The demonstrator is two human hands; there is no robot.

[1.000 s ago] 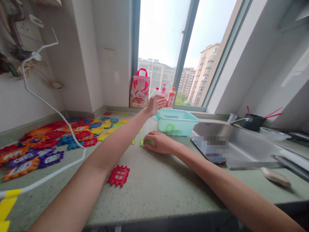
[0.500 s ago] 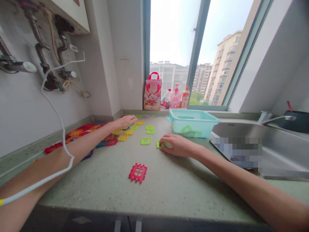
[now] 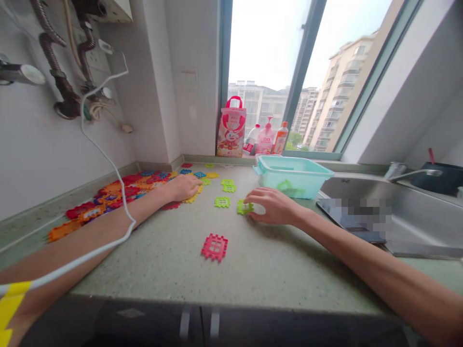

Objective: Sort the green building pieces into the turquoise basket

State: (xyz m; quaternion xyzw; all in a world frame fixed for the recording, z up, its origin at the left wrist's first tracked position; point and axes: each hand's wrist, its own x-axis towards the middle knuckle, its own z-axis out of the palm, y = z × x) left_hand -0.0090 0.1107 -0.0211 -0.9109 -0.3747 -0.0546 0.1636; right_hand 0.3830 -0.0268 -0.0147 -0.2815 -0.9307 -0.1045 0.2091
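My right hand (image 3: 275,206) rests on the speckled green counter (image 3: 253,260) with its fingertips pinching a green plastic tile (image 3: 244,207). My left hand (image 3: 183,187) lies palm down on yellow tiles (image 3: 191,197) at the edge of a spread of coloured tiles (image 3: 112,195). Two more green tiles (image 3: 222,202) lie between my hands. A red tile (image 3: 214,247) lies alone nearer to me. A teal plastic bin (image 3: 291,176) with green tiles inside stands just behind my right hand.
A steel sink (image 3: 405,217) with a tap (image 3: 401,172) is at the right, a dark flat object (image 3: 347,224) on its edge. A red-and-white bag (image 3: 231,127) and bottles (image 3: 267,139) stand on the window sill. A white cable (image 3: 104,159) hangs across my left forearm.
My left hand came down from beside the bin onto the yellow tiles at the left. My right hand stayed on the green tile. The view shifted right and up.
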